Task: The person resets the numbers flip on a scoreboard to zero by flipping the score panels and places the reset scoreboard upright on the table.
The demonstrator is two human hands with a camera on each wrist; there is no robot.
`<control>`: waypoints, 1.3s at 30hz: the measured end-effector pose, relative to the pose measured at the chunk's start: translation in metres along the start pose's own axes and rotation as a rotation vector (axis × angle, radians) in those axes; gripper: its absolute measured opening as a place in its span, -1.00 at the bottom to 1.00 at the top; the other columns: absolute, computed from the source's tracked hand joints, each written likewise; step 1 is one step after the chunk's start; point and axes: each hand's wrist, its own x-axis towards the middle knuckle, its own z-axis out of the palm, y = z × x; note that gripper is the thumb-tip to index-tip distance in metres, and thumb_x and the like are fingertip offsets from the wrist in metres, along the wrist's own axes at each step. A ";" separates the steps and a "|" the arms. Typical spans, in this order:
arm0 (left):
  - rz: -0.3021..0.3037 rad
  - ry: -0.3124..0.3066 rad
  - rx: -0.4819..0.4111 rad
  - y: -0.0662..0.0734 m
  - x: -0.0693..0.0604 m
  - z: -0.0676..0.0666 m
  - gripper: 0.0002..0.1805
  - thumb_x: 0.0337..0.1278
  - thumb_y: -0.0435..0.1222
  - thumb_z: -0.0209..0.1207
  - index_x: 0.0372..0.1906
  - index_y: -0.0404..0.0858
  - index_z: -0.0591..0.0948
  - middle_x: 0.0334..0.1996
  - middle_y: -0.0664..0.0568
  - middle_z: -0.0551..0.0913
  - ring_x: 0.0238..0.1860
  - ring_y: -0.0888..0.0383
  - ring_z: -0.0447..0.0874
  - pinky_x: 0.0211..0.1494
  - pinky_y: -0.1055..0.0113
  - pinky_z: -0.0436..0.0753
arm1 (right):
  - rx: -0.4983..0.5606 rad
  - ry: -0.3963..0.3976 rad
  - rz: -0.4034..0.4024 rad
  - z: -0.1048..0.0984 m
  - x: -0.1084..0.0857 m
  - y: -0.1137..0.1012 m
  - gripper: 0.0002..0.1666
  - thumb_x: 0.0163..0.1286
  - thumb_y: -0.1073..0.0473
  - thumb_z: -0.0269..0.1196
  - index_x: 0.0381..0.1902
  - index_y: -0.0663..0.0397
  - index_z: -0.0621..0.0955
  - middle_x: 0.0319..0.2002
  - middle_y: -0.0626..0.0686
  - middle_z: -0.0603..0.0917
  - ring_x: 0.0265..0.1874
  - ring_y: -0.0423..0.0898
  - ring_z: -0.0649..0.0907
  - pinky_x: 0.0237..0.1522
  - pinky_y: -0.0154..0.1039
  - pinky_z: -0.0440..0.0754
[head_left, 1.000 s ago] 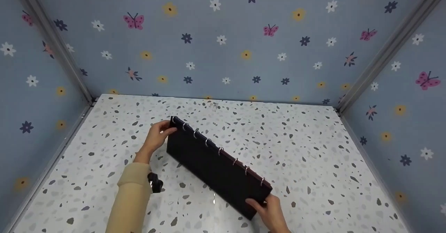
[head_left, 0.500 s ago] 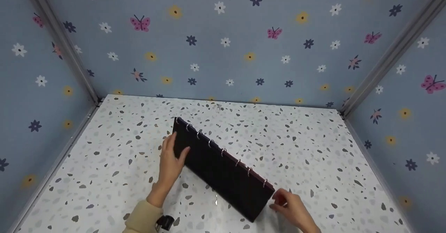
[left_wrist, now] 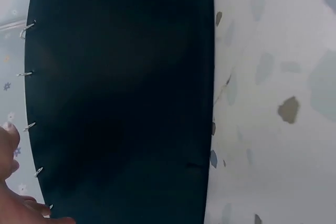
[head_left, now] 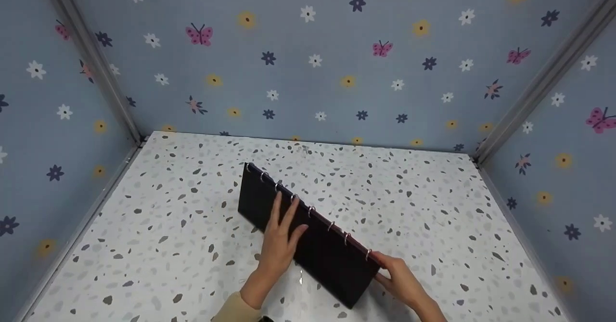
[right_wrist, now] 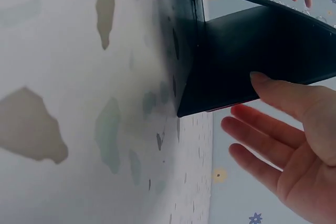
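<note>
A tent-shaped desk calendar (head_left: 332,264) stands at a slant on the speckled tabletop. Its black back panel faces me, silver rings run along the top edge, and a reddish edge shows on the far side. The left hand (head_left: 279,245) lies over the black panel, fingers extended up toward the rings. At the calendar's right end, the right hand (head_left: 399,278) holds the far panel, thumb inside the tent and fingers outside. In the right wrist view the open end of the black stand (right_wrist: 236,51) shows beside the right hand (right_wrist: 294,135). The calendar's far face is hidden.
The white tabletop (head_left: 168,206) with grey speckles spreads around the calendar. Blue panels (head_left: 308,71) printed with flowers and butterflies enclose the back and both sides, joined by grey metal corner posts (head_left: 91,57).
The left hand has moved from the calendar's left end to the middle of the black panel. The right hand let go of the right end and took it again from farther round.
</note>
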 end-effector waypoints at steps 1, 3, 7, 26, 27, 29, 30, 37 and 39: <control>-0.004 -0.015 0.013 0.000 0.002 0.002 -0.39 0.11 -0.12 0.10 0.28 -0.13 0.25 0.34 -0.20 -0.07 0.26 -0.20 0.03 0.13 -0.13 0.19 | -0.006 -0.003 -0.014 0.001 0.000 0.000 -0.61 0.13 0.38 0.23 -0.04 0.16 0.51 -0.17 -0.01 0.63 -0.18 -0.16 0.59 -0.21 -0.23 0.53; -0.010 -0.045 0.047 -0.002 0.006 0.004 -0.40 0.13 -0.04 0.04 0.27 -0.10 0.26 0.34 -0.20 -0.11 0.25 -0.23 0.04 0.14 -0.17 0.12 | -0.021 0.002 -0.032 0.002 0.000 -0.001 -0.63 0.13 0.42 0.21 -0.06 0.18 0.53 -0.18 0.01 0.64 -0.19 -0.14 0.60 -0.22 -0.25 0.54; 0.011 -0.091 0.082 -0.006 0.011 0.003 -0.42 0.14 0.07 -0.07 0.24 -0.08 0.32 0.34 -0.21 -0.10 0.22 -0.25 0.09 0.17 -0.16 0.05 | -0.053 0.031 -0.051 0.004 -0.002 -0.004 -0.65 0.08 0.49 0.20 -0.13 0.20 0.57 -0.23 0.03 0.65 -0.24 -0.12 0.62 -0.24 -0.26 0.55; 0.132 -0.440 -0.017 -0.037 0.073 -0.005 -0.48 0.15 0.07 -0.07 0.23 0.08 0.32 0.36 0.00 -0.07 0.22 -0.19 0.13 0.02 -0.10 0.34 | -0.069 0.089 -0.033 0.034 0.000 -0.045 -0.88 -0.02 0.49 0.17 -0.54 0.20 0.55 -0.58 0.02 0.64 -0.55 -0.22 0.60 -0.50 -0.34 0.54; 0.131 -0.449 -0.025 -0.038 0.075 -0.005 -0.48 0.16 0.07 -0.07 0.23 0.08 0.32 0.37 0.01 -0.08 0.22 -0.16 0.15 0.02 -0.07 0.36 | -0.073 0.090 -0.035 0.035 0.001 -0.047 -0.88 -0.03 0.49 0.17 -0.53 0.22 0.56 -0.57 0.03 0.64 -0.53 -0.20 0.62 -0.48 -0.34 0.55; 0.129 -0.456 -0.027 -0.038 0.077 -0.005 -0.48 0.16 0.08 -0.08 0.23 0.08 0.32 0.37 0.03 -0.09 0.20 -0.14 0.19 0.01 -0.03 0.38 | -0.084 0.093 -0.026 0.038 0.001 -0.049 -0.86 -0.03 0.50 0.16 -0.51 0.23 0.57 -0.55 0.04 0.65 -0.52 -0.18 0.63 -0.47 -0.34 0.55; 0.129 -0.456 -0.029 -0.039 0.076 -0.004 -0.48 0.16 0.08 -0.08 0.23 0.08 0.32 0.37 0.03 -0.09 0.20 -0.14 0.21 0.01 -0.02 0.39 | -0.094 0.098 -0.022 0.038 0.001 -0.051 -0.86 -0.04 0.50 0.16 -0.51 0.23 0.57 -0.55 0.04 0.65 -0.51 -0.17 0.63 -0.46 -0.33 0.55; 0.161 -0.412 0.004 -0.039 0.069 -0.007 -0.47 0.16 0.06 -0.07 0.25 0.07 0.29 0.37 -0.03 -0.09 0.02 -0.12 0.44 -0.12 0.05 0.48 | -0.260 0.184 0.016 0.035 -0.002 -0.052 -0.85 -0.04 0.47 0.23 -0.50 0.17 0.57 -0.59 0.00 0.61 -0.59 -0.16 0.58 -0.55 -0.29 0.51; 0.165 -0.404 0.022 -0.040 0.066 -0.009 -0.46 0.16 0.05 -0.07 0.27 0.10 0.26 0.37 -0.02 -0.10 -0.05 -0.06 0.50 -0.11 0.07 0.47 | -0.346 0.251 0.010 0.032 -0.002 -0.049 -0.78 -0.05 0.46 0.27 -0.38 0.18 0.58 -0.57 0.02 0.60 -0.60 -0.11 0.59 -0.55 -0.24 0.51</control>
